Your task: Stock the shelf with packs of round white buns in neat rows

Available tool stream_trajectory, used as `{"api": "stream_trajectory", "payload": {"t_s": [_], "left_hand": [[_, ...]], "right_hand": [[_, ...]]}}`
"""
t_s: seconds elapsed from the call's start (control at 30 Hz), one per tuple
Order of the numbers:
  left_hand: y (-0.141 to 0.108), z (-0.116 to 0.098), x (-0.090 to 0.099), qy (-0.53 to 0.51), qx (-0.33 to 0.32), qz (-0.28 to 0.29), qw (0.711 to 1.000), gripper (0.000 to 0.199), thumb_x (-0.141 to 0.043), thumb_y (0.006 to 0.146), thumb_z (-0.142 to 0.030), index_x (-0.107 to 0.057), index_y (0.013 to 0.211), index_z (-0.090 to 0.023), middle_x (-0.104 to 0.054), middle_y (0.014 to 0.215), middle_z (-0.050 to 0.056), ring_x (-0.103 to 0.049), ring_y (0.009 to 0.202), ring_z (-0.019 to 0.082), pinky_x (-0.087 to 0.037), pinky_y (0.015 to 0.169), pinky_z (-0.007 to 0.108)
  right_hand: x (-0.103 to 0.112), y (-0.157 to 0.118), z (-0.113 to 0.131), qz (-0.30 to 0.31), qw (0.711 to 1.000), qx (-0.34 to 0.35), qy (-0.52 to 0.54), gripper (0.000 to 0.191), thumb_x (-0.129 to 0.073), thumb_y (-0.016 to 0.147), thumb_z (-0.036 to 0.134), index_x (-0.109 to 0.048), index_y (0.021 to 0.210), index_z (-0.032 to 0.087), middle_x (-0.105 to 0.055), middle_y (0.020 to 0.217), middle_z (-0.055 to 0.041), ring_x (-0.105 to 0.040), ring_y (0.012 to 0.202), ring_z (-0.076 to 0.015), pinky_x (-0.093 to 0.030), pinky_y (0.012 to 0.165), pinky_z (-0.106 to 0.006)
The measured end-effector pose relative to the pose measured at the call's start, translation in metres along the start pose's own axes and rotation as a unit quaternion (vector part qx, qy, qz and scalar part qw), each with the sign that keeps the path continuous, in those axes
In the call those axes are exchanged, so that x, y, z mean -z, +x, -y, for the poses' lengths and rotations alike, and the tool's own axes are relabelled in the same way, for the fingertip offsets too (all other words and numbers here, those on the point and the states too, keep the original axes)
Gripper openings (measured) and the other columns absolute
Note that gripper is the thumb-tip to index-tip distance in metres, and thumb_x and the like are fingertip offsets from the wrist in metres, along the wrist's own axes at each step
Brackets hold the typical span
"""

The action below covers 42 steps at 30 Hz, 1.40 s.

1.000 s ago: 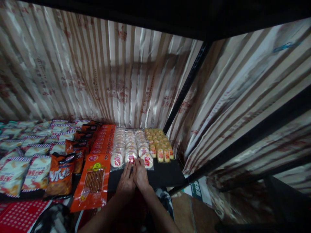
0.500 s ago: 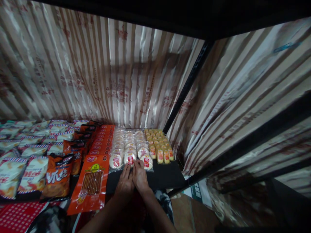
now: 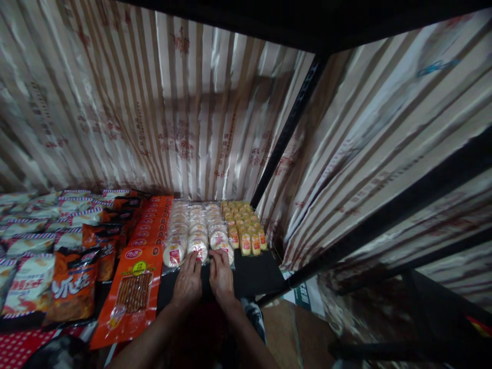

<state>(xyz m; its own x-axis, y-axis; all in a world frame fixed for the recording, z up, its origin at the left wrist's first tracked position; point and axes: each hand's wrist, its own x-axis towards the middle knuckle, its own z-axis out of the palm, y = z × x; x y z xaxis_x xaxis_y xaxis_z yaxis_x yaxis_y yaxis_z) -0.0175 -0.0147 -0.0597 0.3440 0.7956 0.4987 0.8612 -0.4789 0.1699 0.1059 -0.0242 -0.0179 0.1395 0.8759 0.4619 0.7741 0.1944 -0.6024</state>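
The left hand [image 3: 188, 279] and the right hand [image 3: 222, 274] lie palm down side by side with a narrow gap between them, fingers stretched out and close together rather than spread. The left fingertips are on the lower edge of the middle biscuit pack [image 3: 197, 245], the right ones on the right biscuit pack [image 3: 228, 251]; neither hand appears to pinch anything, and how hard they press cannot be told. Both packs stand at the front of their rows on the dark shelf [image 3: 253, 277], with the left biscuit pack [image 3: 172, 254] beside them and the small yellow packs [image 3: 251, 243] just to the right.

The clear wrappers look slick, so an uneven push could skew one pack against its neighbour or make it ride up over those behind. Too firm a press might crack the flat biscuits. A right hand straying sideways could knock the yellow packs out of line.

The long orange packet [image 3: 132, 282] seems to reach past the shelf's front edge, close to the left forearm [image 3: 154, 330]; a brush from that arm could drag it askew or off. The puffy orange bag [image 3: 75, 287] farther left, leaning back, might slump if nudged.
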Motion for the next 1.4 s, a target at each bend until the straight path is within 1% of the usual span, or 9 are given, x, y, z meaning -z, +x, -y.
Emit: {"api": "stream_trajectory", "payload": {"t_s": [0.13,0.33,0.47,0.63,0.77,0.9,1.07,1.2,1.4], "left_hand": [[0.001,-0.002,0.006,0.004,-0.004,0.006,1.000,0.042,-0.037,0.075,-0.005,-0.057,0.112,-0.007,-0.051,0.127,0.018,-0.044,0.122,0.029,-0.042,0.099,0.045],[0.007,-0.006,0.022,0.014,0.002,0.014,1.000,0.033,-0.040,0.076,-0.008,-0.061,0.101,-0.011,-0.055,0.122,0.015,-0.046,0.120,0.029,-0.044,0.097,0.044],[0.010,-0.011,0.026,0.011,0.003,0.012,1.000,0.029,-0.041,0.077,-0.010,-0.062,0.097,-0.013,-0.056,0.121,0.015,-0.047,0.119,0.028,-0.044,0.097,0.043],[0.014,-0.018,0.022,-0.009,-0.017,0.012,1.000,0.032,-0.043,0.076,-0.011,-0.061,0.103,-0.013,-0.054,0.125,0.015,-0.043,0.123,0.029,-0.043,0.098,0.043],[0.019,-0.028,0.016,-0.031,-0.035,0.029,0.999,0.034,-0.041,0.078,-0.010,-0.060,0.106,-0.012,-0.051,0.129,0.015,-0.038,0.128,0.029,-0.040,0.101,0.043],[0.024,-0.035,0.012,-0.066,-0.053,0.052,0.995,0.038,-0.043,0.077,-0.010,-0.058,0.112,-0.011,-0.048,0.132,0.017,-0.027,0.134,0.031,-0.036,0.103,0.049],[0.027,-0.037,0.010,-0.079,-0.060,0.063,0.993,0.039,-0.044,0.076,-0.010,-0.057,0.113,-0.011,-0.046,0.134,0.018,-0.023,0.135,0.033,-0.032,0.103,0.055],[0.032,-0.036,0.012,-0.076,-0.058,0.059,0.994,0.039,-0.044,0.076,-0.009,-0.057,0.112,-0.011,-0.046,0.133,0.017,-0.025,0.135,0.032,-0.031,0.104,0.054],[0.036,-0.036,0.011,-0.072,-0.050,0.059,0.994,0.042,-0.043,0.076,-0.009,-0.055,0.116,-0.012,-0.045,0.136,0.016,-0.024,0.135,0.031,-0.031,0.104,0.053]], "right_hand": [[0.018,0.000,-0.013,-0.070,0.990,-0.093,-0.083,0.030,-0.036,0.089,0.028,-0.060,0.106,0.020,-0.054,0.108,-0.0106,-0.057,0.097,-0.0200,-0.048,0.083,-0.032],[0.030,-0.003,-0.033,-0.028,0.975,-0.169,-0.144,0.036,-0.039,0.088,0.035,-0.051,0.117,0.018,-0.056,0.112,-0.0105,-0.059,0.098,-0.0225,-0.047,0.076,-0.031],[0.027,-0.004,-0.040,-0.023,0.975,-0.175,-0.139,0.038,-0.043,0.087,0.033,-0.049,0.121,0.017,-0.060,0.111,-0.0111,-0.060,0.098,-0.0240,-0.046,0.076,-0.031],[0.024,-0.003,-0.048,-0.036,0.982,-0.163,-0.090,0.039,-0.048,0.083,0.031,-0.051,0.120,0.017,-0.065,0.101,-0.0087,-0.061,0.093,-0.0229,-0.045,0.077,-0.030],[0.023,0.001,-0.051,-0.038,0.981,-0.184,-0.052,0.041,-0.049,0.079,0.030,-0.053,0.118,0.016,-0.065,0.097,-0.0080,-0.062,0.076,-0.0198,-0.046,0.069,-0.030],[0.021,0.004,-0.053,-0.027,0.979,-0.202,-0.006,0.042,-0.048,0.078,0.030,-0.053,0.118,0.015,-0.063,0.095,-0.0070,-0.057,0.061,-0.0152,-0.046,0.063,-0.028],[0.020,0.008,-0.056,-0.047,0.979,-0.197,0.035,0.042,-0.049,0.076,0.028,-0.056,0.115,0.014,-0.064,0.091,-0.0063,-0.055,0.059,-0.0137,-0.047,0.062,-0.027],[0.020,0.014,-0.056,-0.067,0.979,-0.187,0.052,0.041,-0.047,0.078,0.029,-0.056,0.114,0.013,-0.065,0.090,-0.0074,-0.056,0.062,-0.0148,-0.047,0.063,-0.027],[0.014,0.018,-0.056,-0.064,0.980,-0.182,0.041,0.037,-0.045,0.079,0.029,-0.057,0.111,0.013,-0.065,0.090,-0.0077,-0.057,0.066,-0.0155,-0.047,0.066,-0.027]]}}
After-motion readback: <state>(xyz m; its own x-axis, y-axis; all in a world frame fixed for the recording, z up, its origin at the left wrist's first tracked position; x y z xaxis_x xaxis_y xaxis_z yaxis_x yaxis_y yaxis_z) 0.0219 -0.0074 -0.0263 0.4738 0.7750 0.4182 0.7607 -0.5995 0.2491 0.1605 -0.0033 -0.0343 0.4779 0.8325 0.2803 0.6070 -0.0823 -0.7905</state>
